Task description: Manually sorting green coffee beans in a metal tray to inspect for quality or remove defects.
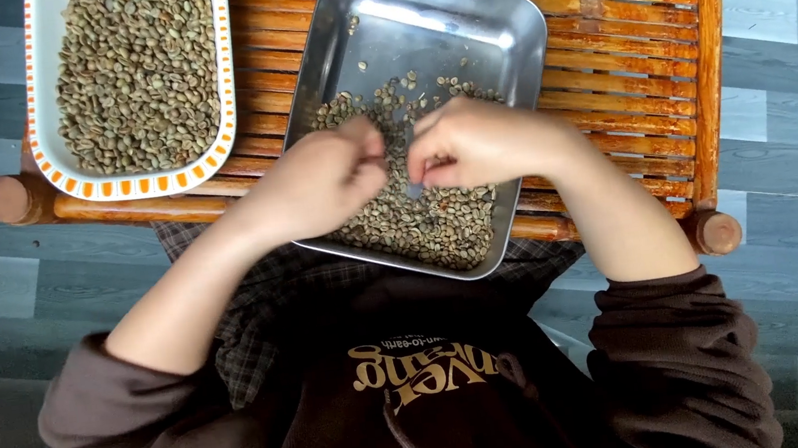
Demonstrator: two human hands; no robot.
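A rectangular metal tray (497, 28) lies on a wooden slatted table (638, 37), and pale green coffee beans (439, 224) cover its near half. Both my hands are over these beans. My left hand (314, 184) is curled into a loose fist with its fingertips pinched together on the beans at the middle of the tray. My right hand (480, 140) faces it a finger's width away, thumb and forefinger pinched on beans. Whatever lies inside either hand is hidden.
A white oblong dish (49, 144) with an orange patterned rim stands to the left on the table, full of the same beans (137, 74). The tray's far half holds only a few loose beans. Grey tiled floor (784, 90) surrounds the table.
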